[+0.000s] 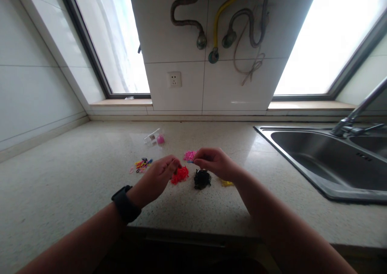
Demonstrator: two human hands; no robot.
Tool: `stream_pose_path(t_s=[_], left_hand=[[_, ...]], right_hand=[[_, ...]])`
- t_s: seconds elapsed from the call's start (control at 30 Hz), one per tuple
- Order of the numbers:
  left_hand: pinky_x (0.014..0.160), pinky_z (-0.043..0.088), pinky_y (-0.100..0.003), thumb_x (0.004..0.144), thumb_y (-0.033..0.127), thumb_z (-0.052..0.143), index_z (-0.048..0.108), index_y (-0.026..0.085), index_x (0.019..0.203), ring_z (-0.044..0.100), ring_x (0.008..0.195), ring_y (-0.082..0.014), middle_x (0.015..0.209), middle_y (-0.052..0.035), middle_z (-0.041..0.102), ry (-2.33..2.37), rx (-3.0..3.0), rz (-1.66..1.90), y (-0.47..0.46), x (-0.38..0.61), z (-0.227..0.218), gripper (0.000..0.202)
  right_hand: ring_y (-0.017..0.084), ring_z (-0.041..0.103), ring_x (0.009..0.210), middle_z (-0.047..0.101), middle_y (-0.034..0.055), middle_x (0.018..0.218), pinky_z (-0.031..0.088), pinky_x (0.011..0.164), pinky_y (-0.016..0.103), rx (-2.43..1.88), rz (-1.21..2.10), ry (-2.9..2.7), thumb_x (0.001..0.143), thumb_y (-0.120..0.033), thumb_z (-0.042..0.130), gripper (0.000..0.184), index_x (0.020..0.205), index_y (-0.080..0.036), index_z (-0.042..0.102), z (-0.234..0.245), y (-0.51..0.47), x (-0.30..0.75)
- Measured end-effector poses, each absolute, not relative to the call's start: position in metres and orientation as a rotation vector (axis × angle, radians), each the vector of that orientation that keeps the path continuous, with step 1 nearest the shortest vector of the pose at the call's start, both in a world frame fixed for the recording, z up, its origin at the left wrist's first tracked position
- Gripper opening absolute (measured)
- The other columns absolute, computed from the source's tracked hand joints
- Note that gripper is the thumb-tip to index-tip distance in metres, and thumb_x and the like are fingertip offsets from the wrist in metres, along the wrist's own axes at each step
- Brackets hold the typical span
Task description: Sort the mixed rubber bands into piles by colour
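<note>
My left hand (160,176), with a dark watch (126,204) on its wrist, is over the left side of a pile of red rubber bands (180,175). Its thumb and forefinger are pinched together; what they hold is too small to make out. My right hand (216,161) reaches in above a pile of black rubber bands (202,179), its fingertips closed on a small blue rubber band (190,161). Just behind lies a pile of pink bands (190,155). Yellow bands (226,183) show partly from under my right forearm.
A mixed-colour pile of bands (143,165) lies left of my left hand. Farther back stands a small clear plastic box (153,137) with something pink in it. The steel sink (302,161) and faucet (347,123) are at right; the counter's front edge (193,230) runs below my hands.
</note>
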State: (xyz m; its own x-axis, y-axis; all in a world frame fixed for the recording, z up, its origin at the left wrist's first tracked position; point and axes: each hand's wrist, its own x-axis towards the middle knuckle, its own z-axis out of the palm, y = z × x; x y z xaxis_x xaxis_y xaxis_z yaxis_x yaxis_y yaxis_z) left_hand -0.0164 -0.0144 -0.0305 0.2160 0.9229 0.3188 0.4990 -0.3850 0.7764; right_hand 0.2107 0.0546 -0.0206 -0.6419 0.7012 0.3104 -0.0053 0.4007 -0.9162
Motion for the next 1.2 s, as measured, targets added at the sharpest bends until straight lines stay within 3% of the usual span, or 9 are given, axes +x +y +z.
stream_pose_path(t_s=[0.17, 0.4, 0.8, 0.93, 1.03, 1.13, 1.2], left_hand=[[0.063, 0.039, -0.028, 0.103, 0.045, 0.037, 0.057, 0.019, 0.078, 0.052, 0.068, -0.0158, 0.073, -0.0019, 0.058, 1.3, 2.103, 0.925, -0.015, -0.019, -0.049, 0.041], [0.07, 0.041, -0.028, 0.103, 0.033, 0.038, 0.062, 0.019, 0.084, 0.058, 0.075, -0.0154, 0.08, -0.002, 0.064, 1.271, 2.247, 0.794, -0.021, -0.019, -0.065, 0.034], [0.069, 0.041, -0.028, 0.103, 0.03, 0.038, 0.062, 0.018, 0.083, 0.058, 0.074, -0.0146, 0.078, -0.0016, 0.063, 1.265, 2.278, 0.782, -0.023, -0.018, -0.063, 0.034], [0.069, 0.041, -0.028, 0.103, 0.031, 0.037, 0.062, 0.018, 0.082, 0.058, 0.073, -0.0145, 0.077, -0.0015, 0.063, 1.268, 2.289, 0.754, -0.023, -0.018, -0.062, 0.035], [0.07, 0.041, -0.027, 0.103, 0.031, 0.038, 0.062, 0.018, 0.082, 0.058, 0.074, -0.0147, 0.079, -0.0017, 0.064, 1.263, 2.301, 0.746, -0.024, -0.018, -0.061, 0.034], [0.069, 0.041, -0.027, 0.102, 0.03, 0.038, 0.063, 0.018, 0.082, 0.059, 0.074, -0.0148, 0.078, -0.0018, 0.064, 1.269, 2.298, 0.75, -0.025, -0.018, -0.06, 0.034], [0.069, 0.041, -0.027, 0.102, 0.031, 0.038, 0.063, 0.018, 0.083, 0.059, 0.074, -0.0148, 0.078, -0.0018, 0.064, 1.273, 2.291, 0.751, -0.025, -0.017, -0.06, 0.034]], right_hand=[[0.009, 0.047, 0.059, 0.056, -0.0027, 0.066, 0.038, 0.053, 0.023, -0.53, 1.366, -1.788, 0.079, -0.039, 0.078, 0.023, 0.086, -0.018, 0.071, -0.012, 0.056, 0.22], [0.006, 0.039, 0.051, 0.053, -0.0051, 0.062, 0.028, 0.046, 0.022, -0.222, 1.582, -1.495, 0.074, -0.035, 0.084, 0.02, 0.082, -0.022, 0.072, -0.012, 0.06, 0.229], [0.009, 0.041, 0.054, 0.052, -0.0053, 0.062, 0.03, 0.048, 0.025, -0.23, 1.427, -1.509, 0.07, -0.038, 0.086, 0.02, 0.079, -0.027, 0.072, 0.0, 0.068, 0.255], [0.009, 0.044, 0.056, 0.057, -0.0028, 0.064, 0.033, 0.05, 0.025, -0.608, 1.166, -1.729, 0.079, -0.042, 0.077, 0.021, 0.087, -0.022, 0.075, -0.008, 0.087, 0.265], [0.011, 0.051, 0.06, 0.065, 0.001, 0.068, 0.037, 0.054, 0.026, -1.021, 0.739, -1.953, 0.085, -0.04, 0.069, 0.022, 0.089, -0.02, 0.076, -0.019, 0.105, 0.274], [0.015, 0.058, 0.066, 0.072, 0.0038, 0.075, 0.037, 0.058, 0.028, -1.418, 0.275, -2.128, 0.085, -0.032, 0.066, 0.016, 0.086, -0.023, 0.078, -0.031, 0.117, 0.283], [0.017, 0.062, 0.071, 0.075, 0.0042, 0.08, 0.038, 0.06, 0.028, -1.548, 0.148, -2.186, 0.084, -0.031, 0.065, 0.016, 0.087, -0.025, 0.079, -0.039, 0.122, 0.286]])
